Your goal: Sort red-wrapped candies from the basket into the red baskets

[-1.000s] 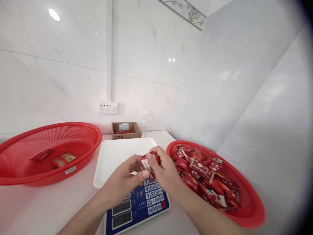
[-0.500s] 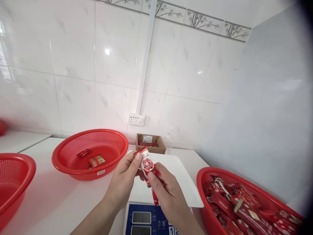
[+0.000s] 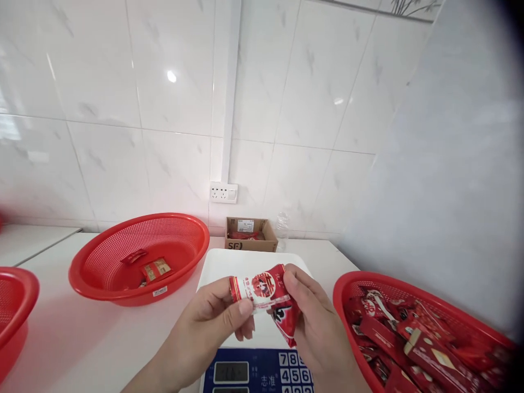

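Between both hands, above the white pan of a digital scale [image 3: 262, 367], is a red-and-white candy packet [image 3: 263, 285] with a round printed emblem. My left hand [image 3: 208, 322] pinches its left end between thumb and fingers. Its right end is gripped by my right hand [image 3: 317, 316]. A second red packet [image 3: 285, 321] with a dark print hangs below the first, held within my right hand's fingers. The scale's blue panel shows a display and number keys, partly covered by my hands.
At the right, a red basket [image 3: 341, 295] holds many red packets and boxes. Another red basket [image 3: 139, 224] at the left holds a few packets. A third basket [image 3: 24, 295] is at the far left edge. Behind the scale stand a cardboard box [image 3: 262, 244] and clear plastic [image 3: 282, 229].
The packet has turned from slanted to nearly level, and my hands have moved apart and lower. The second packet shows more plainly. The camera view has tilted down.
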A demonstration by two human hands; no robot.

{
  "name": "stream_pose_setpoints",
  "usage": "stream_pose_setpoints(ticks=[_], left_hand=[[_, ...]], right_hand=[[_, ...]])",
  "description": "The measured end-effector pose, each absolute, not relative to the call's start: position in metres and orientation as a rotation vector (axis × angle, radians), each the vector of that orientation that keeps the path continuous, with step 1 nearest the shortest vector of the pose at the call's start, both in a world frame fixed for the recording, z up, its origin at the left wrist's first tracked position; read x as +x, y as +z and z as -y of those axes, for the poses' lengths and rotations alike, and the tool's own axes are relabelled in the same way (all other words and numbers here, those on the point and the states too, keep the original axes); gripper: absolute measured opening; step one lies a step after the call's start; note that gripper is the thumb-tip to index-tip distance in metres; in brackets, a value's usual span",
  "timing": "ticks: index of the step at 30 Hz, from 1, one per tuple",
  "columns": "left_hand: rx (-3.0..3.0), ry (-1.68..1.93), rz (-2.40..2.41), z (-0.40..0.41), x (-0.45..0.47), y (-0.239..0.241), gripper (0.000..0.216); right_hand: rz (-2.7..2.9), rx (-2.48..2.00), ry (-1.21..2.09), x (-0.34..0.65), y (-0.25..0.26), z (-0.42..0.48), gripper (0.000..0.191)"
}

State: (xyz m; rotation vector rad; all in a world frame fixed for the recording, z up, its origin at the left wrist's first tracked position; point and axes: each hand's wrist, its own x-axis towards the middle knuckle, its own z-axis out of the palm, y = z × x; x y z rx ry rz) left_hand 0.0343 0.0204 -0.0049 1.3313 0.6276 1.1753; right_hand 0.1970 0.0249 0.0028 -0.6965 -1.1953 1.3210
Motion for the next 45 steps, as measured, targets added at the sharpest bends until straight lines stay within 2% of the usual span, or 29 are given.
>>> stream_pose_setpoints(ticks=[4,7,13,18,25,29,30,33,36,39,42,45], left_hand=[[1.282,1.297,-0.746,-0.014,0.045,-0.006,0.026],[1.269,1.292,-0.786,-0.009,0.046,-0.005,0.028],[1.46,1.112,-0.704,-0.009,0.036,-0.002,0.036],[1.45,1.145,-0.753,-0.005,0.038,0.004,0.036],[1.498,1.274,-0.819,-0.006,0.033,0.005,0.038],[1.483,1.258,-0.822,-0.009,0.032,0.003,0.032],[1.437,1.249,-0.817,-0.01,0.033,0.004,0.035],[1.203,1.204,-0.715,-0.009,0.035,0.009,0.052],[0.999,1.22,-0.633,-0.007,0.037,0.015,0.044],[0.968,1.333,-0.636,-0.007,0.038,0.017,0.038],[1.024,1.409,-0.639,-0.006,0.038,0.014,0.034],[1.051,1.47,-0.636,-0.003,0.038,0.01,0.025]], right_hand=[[1.266,-0.699,1.183,0.195,0.004,-0.022,0.046],[1.328,-0.687,1.106,0.193,0.005,-0.02,0.039],[1.393,-0.624,1.188,0.194,0.01,-0.016,0.033],[1.41,-0.64,1.191,0.199,0.015,-0.01,0.034],[1.403,-0.843,0.976,0.2,0.012,-0.002,0.025],[1.49,-0.792,0.665,0.199,0.009,-0.004,0.012],[1.528,-0.767,0.56,0.199,0.007,-0.005,0.012],[1.648,-0.693,0.298,0.202,0.002,-0.011,0.029],[1.747,-0.645,0.185,0.203,-0.001,-0.015,0.037],[1.75,-0.673,0.275,0.202,0.0,-0.015,0.032],[1.62,-0.718,0.53,0.2,0.001,-0.013,0.016],[1.603,-0.657,0.76,0.198,0.004,-0.011,0.036]])
